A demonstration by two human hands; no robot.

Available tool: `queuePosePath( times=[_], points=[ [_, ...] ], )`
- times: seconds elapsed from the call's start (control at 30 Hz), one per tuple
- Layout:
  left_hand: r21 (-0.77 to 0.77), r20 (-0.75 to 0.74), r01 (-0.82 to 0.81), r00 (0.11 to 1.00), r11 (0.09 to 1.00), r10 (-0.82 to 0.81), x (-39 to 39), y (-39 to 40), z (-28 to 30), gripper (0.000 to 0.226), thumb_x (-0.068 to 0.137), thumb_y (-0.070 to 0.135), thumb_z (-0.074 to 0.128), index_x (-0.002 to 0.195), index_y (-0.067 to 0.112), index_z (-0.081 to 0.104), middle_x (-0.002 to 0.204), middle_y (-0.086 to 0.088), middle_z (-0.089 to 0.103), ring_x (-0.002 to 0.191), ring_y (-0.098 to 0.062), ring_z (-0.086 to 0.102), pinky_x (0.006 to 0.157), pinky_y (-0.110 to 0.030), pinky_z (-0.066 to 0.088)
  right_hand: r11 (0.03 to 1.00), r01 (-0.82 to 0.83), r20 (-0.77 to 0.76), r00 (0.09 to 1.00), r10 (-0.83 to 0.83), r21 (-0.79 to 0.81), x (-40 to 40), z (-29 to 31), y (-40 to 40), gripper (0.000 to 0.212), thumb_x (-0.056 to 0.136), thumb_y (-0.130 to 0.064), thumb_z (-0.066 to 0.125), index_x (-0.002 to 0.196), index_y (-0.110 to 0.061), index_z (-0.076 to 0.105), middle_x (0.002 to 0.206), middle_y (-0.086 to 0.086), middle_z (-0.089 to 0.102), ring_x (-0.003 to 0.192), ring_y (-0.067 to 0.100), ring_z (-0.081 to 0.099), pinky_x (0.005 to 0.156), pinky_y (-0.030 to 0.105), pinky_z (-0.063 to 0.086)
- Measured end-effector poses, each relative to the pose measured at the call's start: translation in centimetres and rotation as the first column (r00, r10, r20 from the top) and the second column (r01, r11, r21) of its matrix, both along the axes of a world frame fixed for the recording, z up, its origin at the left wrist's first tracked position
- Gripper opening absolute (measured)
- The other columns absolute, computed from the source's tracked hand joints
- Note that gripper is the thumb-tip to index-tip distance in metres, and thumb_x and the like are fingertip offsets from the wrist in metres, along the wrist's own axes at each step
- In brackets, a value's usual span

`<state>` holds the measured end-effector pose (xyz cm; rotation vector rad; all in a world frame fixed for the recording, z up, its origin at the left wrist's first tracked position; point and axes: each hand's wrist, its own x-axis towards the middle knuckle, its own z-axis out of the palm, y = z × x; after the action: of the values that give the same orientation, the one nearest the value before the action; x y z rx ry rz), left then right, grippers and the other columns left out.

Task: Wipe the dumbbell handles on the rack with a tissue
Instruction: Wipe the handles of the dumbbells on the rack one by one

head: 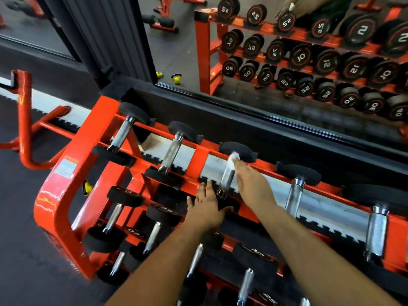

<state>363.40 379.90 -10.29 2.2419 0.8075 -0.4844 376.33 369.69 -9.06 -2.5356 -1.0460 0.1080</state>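
Left hand (206, 207) spread flat on dumbbell head, right hand (251, 184) pinching tissue (233, 159) against handle (227, 177), mirrored "2.5" plates beyond

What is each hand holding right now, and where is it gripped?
The right hand presses a white tissue against the far end of a dumbbell handle. The left hand lies flat, holding nothing.

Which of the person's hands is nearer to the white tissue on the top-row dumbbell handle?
Right. The right hand presses the tissue against the far end of the handle. The left hand rests lower, on that dumbbell's near head, apart from the tissue.
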Motion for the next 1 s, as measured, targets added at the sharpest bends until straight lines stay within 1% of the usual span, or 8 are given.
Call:
queuePosePath(
  times=[0.07, 0.13, 0.27, 0.43, 0.57, 0.73, 0.87, 1.0],
  points=[
    [0.001, 0.003, -0.007, 1.0, 1.0, 0.007, 0.0, 0.0, 0.0, 0.11, 0.094, 0.065, 0.055, 0.16, 0.016, -0.018, 0.17, -0.013, -0.01, 0.158, -0.025, -0.005, 0.124, -0.056, -0.006, 0.947, -0.24, 0.128, 0.954, 0.271, -0.211, 1.5, -0.4, 0.5, 0.062, 0.098, -0.004, 0.038, 0.158, -0.014, 0.027, 0.162, 0.008, 0.032, 0.15, 0.024, 0.03, 0.122, 0.033, 0.014],
    [-0.001, 0.006, -0.006, 1.0, 1.0, 0.006, 0.0, 0.1, 0.1, 0.109, 0.093, 0.064, 0.055, 0.16, 0.016, -0.017, 0.17, -0.013, -0.01, 0.158, -0.025, -0.004, 0.124, -0.057, -0.005, 0.851, -0.385, 0.163, 0.871, 0.463, -0.358, 1.6, -1.7, 0.3, 0.066, 0.096, -0.007, 0.039, 0.159, -0.016, 0.022, 0.167, 0.005, 0.019, 0.155, 0.021, 0.012, 0.122, 0.037, 0.002],
    [-0.009, 0.019, -0.006, 1.0, 1.0, 0.006, -0.1, 0.0, -0.2, 0.108, 0.093, 0.063, 0.055, 0.16, 0.016, -0.017, 0.17, -0.011, -0.011, 0.158, -0.023, -0.006, 0.124, -0.057, -0.005, 0.614, -0.648, 0.106, 0.644, 0.757, -0.45, 1.5, -1.8, -1.2, 0.061, 0.094, -0.016, 0.053, 0.152, -0.028, 0.04, 0.162, -0.006, 0.032, 0.151, 0.012, 0.023, 0.122, 0.047, 0.0],
    [-0.009, 0.023, -0.01, 1.0, 1.0, 0.01, -0.1, -0.1, -0.1, 0.109, 0.093, 0.065, 0.055, 0.16, 0.016, -0.018, 0.17, -0.011, -0.013, 0.157, -0.023, -0.008, 0.124, -0.057, -0.005, 0.718, -0.497, 0.21, 0.731, 0.649, -0.488, 1.8, -0.6, -0.4, 0.066, 0.094, -0.012, 0.052, 0.155, -0.028, 0.035, 0.164, -0.003, 0.026, 0.153, 0.018, 0.02, 0.121, 0.057, 0.003],
    [-0.012, 0.06, -0.022, 0.998, 1.0, 0.023, -0.3, -0.2, -0.2, 0.109, 0.094, 0.063, 0.056, 0.16, 0.017, -0.016, 0.17, -0.01, -0.014, 0.157, -0.024, -0.009, 0.125, -0.055, -0.006, 0.661, -0.598, 0.108, 0.699, 0.707, -0.454, 1.4, -2.0, -2.5, 0.061, 0.093, -0.014, 0.048, 0.152, -0.03, 0.041, 0.16, -0.007, 0.035, 0.149, 0.014, 0.028, 0.122, 0.051, 0.024],
    [0.021, 0.053, 0.001, 0.999, 1.0, -0.002, -0.4, -0.3, 0.0, 0.11, 0.094, 0.066, 0.053, 0.16, 0.014, -0.018, 0.169, -0.013, -0.016, 0.157, -0.027, -0.008, 0.125, -0.056, -0.006, 0.844, -0.267, 0.227, 0.886, 0.405, -0.466, 2.0, -0.1, -0.2, 0.076, 0.092, -0.005, 0.047, 0.16, -0.026, 0.019, 0.167, -0.004, 0.015, 0.154, 0.015, 0.012, 0.125, 0.048, 0.011],
    [0.017, 0.082, -0.002, 0.997, 1.0, 0.0, -0.4, -0.4, -0.1, 0.111, 0.092, 0.066, 0.055, 0.161, 0.014, -0.015, 0.17, -0.014, -0.011, 0.158, -0.028, -0.005, 0.124, -0.057, -0.005, 0.76, -0.39, 0.286, 0.759, 0.585, -0.52, -0.8, -1.1, 0.5, 0.048, 0.087, -0.02, 0.053, 0.135, -0.024, 0.06, 0.145, 0.001, 0.055, 0.142, 0.025, 0.043, 0.115, 0.048, 0.032],
    [-0.014, 0.09, -0.004, 0.996, 1.0, 0.005, -0.5, -0.1, -0.3, 0.112, 0.091, 0.07, 0.053, 0.161, 0.015, -0.015, 0.17, -0.014, -0.01, 0.158, -0.027, -0.006, 0.124, -0.058, -0.005, 0.565, -0.579, 0.168, 0.596, 0.785, -0.587, 0.9, -0.2, 0.3, 0.049, 0.088, -0.02, 0.067, 0.136, -0.027, 0.06, 0.15, -0.004, 0.051, 0.146, 0.019, 0.038, 0.121, 0.05, 0.017]
  ],
)
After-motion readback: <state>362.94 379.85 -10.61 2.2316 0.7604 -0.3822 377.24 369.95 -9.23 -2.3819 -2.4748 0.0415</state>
